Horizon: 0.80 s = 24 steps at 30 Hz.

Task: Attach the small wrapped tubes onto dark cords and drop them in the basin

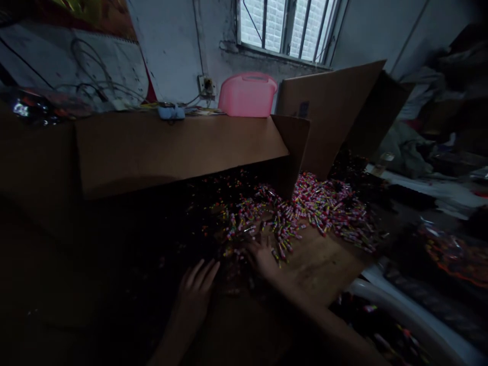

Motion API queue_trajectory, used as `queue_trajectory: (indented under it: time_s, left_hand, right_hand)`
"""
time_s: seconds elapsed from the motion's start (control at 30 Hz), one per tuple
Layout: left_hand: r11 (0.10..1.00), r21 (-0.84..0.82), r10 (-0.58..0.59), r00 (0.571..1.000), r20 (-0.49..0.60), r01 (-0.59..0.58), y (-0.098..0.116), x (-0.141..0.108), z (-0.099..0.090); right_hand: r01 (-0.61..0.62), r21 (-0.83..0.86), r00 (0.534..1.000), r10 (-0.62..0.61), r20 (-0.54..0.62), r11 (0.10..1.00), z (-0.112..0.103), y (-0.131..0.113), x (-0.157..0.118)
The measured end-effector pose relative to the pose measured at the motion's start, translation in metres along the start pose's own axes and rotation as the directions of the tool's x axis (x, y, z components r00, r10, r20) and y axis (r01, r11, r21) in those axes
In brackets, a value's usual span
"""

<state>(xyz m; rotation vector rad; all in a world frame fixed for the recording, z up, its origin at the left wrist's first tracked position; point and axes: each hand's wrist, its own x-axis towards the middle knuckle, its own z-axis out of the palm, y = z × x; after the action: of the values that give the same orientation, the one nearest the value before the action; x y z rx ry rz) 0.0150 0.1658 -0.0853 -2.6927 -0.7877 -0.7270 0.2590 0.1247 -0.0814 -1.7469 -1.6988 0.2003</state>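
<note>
A loose heap of small, bright, tube-shaped pieces (328,206), pink, yellow and red, spreads over the wooden tabletop (322,259). My right hand (263,254) rests at the near edge of the heap with its fingers apart among the pieces. Lower and to the left, my left hand (196,284) reaches forward with its fingers stretched out, close to a dark patch of the table. I see nothing held in either hand. Deep shadow hides what lies just left of and between the hands.
Cardboard flaps (183,147) stand behind the pieces, with a taller cardboard sheet (328,112) to the right. A pink plastic case (247,95) sits behind them below the barred window (285,28). At the lower right is a pale-rimmed tub (375,290) holding more pieces.
</note>
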Motion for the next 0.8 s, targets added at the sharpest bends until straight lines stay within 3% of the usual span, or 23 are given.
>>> queue_trajectory:
  time_s: [0.13,0.27,0.4,0.5,0.57,0.63,0.73,0.8]
  left_hand:
    - [0.999,-0.032,-0.046,0.997,-0.056,0.044,0.001,-0.008,-0.022]
    - [0.978,-0.096,-0.191,0.980,-0.052,0.185,0.000,-0.022,-0.042]
    - [0.970,-0.037,-0.244,0.968,-0.051,0.242,0.008,-0.036,-0.049]
    - [0.954,-0.020,-0.301,0.951,-0.074,0.300,0.029,-0.037,-0.052]
    - [0.965,-0.041,-0.260,0.964,-0.049,0.258,0.050,-0.034,-0.053]
    - [0.986,-0.068,-0.146,0.987,0.059,0.150,0.071,-0.031,-0.051]
    - [0.993,-0.083,-0.059,0.972,0.228,0.080,0.091,-0.028,-0.040]
    - [0.991,-0.102,-0.052,0.964,0.262,0.081,0.096,-0.030,-0.031]
  right_hand:
    - [-0.027,0.196,0.986,0.058,-0.154,0.980,-0.020,0.019,-0.009]
    - [-0.072,0.380,0.948,0.182,-0.262,0.922,-0.039,0.031,-0.027]
    - [-0.153,0.473,0.922,0.297,-0.248,0.868,-0.051,0.026,-0.059]
    - [-0.206,0.509,0.936,0.320,-0.148,0.836,-0.054,0.018,-0.085]
    - [-0.242,0.507,0.952,0.304,-0.042,0.827,-0.055,0.012,-0.100]
    - [-0.248,0.465,0.964,0.266,0.026,0.850,-0.054,0.007,-0.110]
    - [-0.196,0.294,0.977,0.212,-0.025,0.935,-0.050,0.001,-0.117]
    - [-0.180,0.241,0.981,0.193,-0.029,0.953,-0.045,-0.002,-0.120]
